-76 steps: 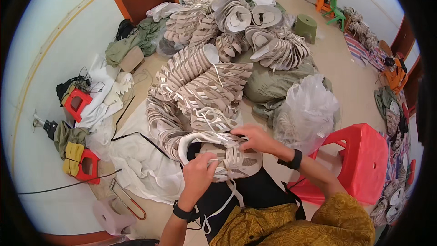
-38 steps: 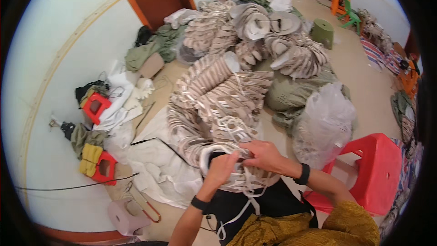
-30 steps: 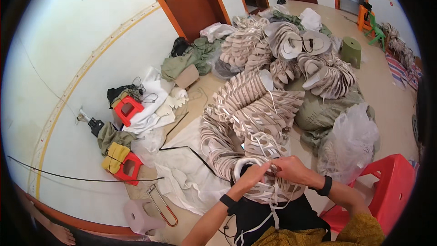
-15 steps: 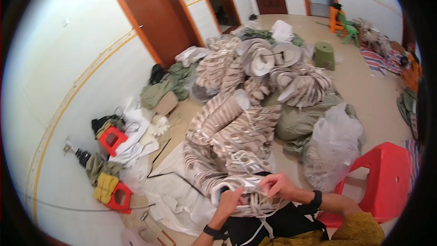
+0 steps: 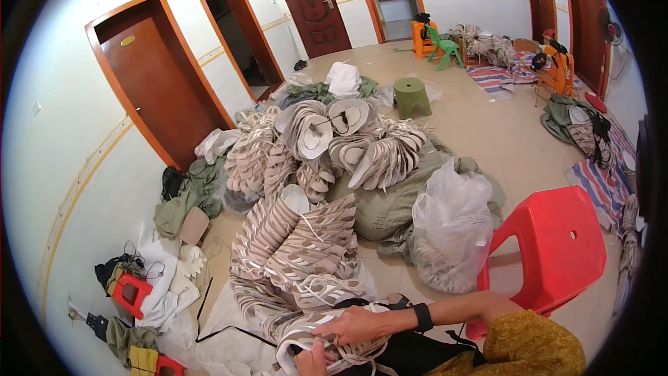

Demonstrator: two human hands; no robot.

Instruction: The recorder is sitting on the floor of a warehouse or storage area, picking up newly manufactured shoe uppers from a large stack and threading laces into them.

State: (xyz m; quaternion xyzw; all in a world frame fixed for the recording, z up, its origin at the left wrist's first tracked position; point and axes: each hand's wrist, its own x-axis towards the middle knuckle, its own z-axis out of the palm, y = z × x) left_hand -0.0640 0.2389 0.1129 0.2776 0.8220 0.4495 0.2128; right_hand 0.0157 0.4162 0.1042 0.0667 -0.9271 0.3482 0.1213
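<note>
At the bottom of the view a beige and white shoe upper lies over my lap, with pale shoelaces looping off its right side. My left hand grips the upper at its opening, thumb raised; the lower part of this hand is cut off by the frame. Across the top of the upper reaches my right hand, fingers bent and pressed together close to the left thumb. Whatever is pinched in those fingertips is too small to make out. Just beyond lies a row of stacked shoe uppers, close to the held one.
More bundled uppers lie on a green sack. A clear plastic bag and a red stool stand to the right. White sheeting and small red stools are at left. Further back is a green stool.
The view has swung to the right. My right hand has come down over the upper toward my left hand, its fingers now beside the left thumb; before, the hands were apart.
</note>
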